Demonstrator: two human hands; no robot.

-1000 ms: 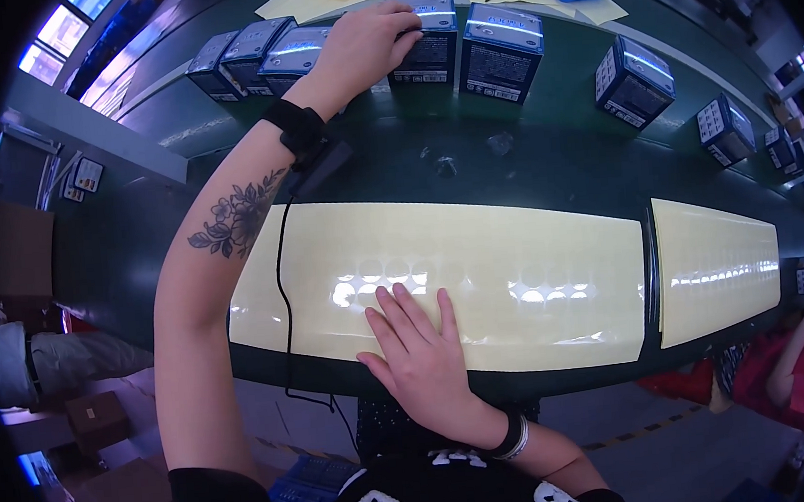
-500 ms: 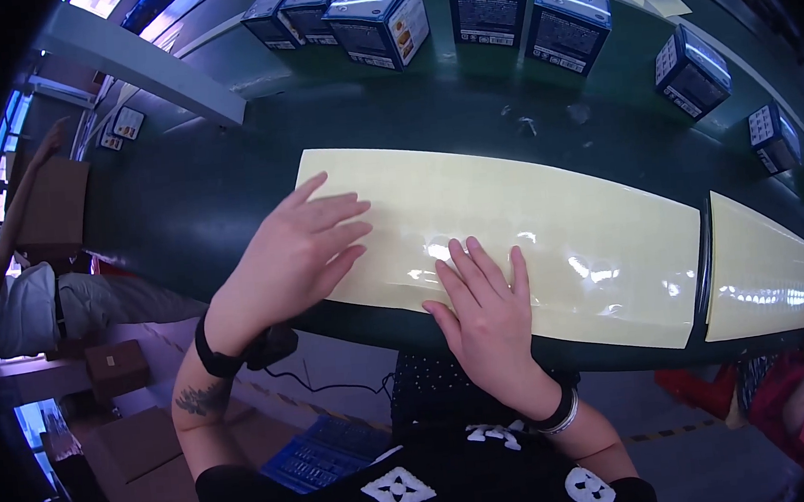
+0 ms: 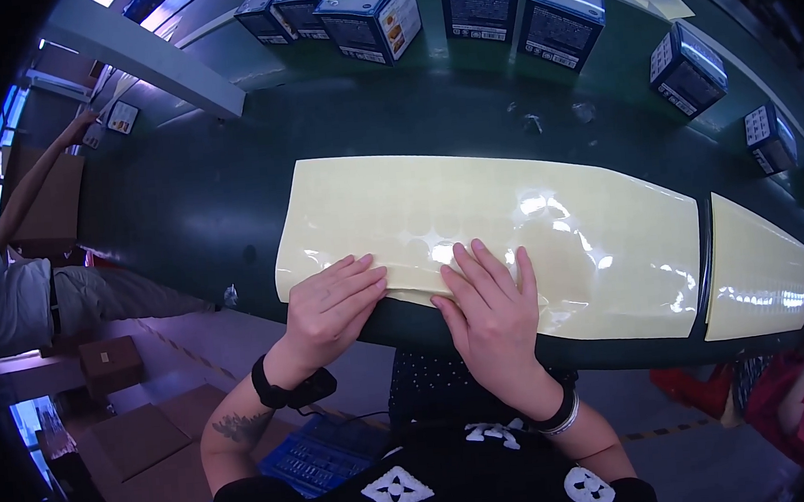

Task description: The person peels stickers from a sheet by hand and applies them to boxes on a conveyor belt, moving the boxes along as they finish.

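Note:
A large pale-yellow glossy sheet (image 3: 473, 198), with faint rows of round shapes, lies across the dark green work surface. Its near edge is lifted and slightly buckled between my two hands. My left hand (image 3: 331, 308) is at that near edge, fingers pressed together over it; the thumb is mostly hidden. My right hand (image 3: 492, 310) rests with spread fingers on the sheet's near middle part, holding nothing.
A second yellow sheet (image 3: 758, 270) lies to the right, past a dark gap. Blue boxes (image 3: 369, 18) stand along the far side. A grey post (image 3: 142, 64) rises at far left. People work at both sides; brown cartons (image 3: 138, 442) sit lower left.
My left hand has come down and toward me, from above the sheet's left part to its near edge. The sheet's left end has shifted nearer. My right hand has hardly moved.

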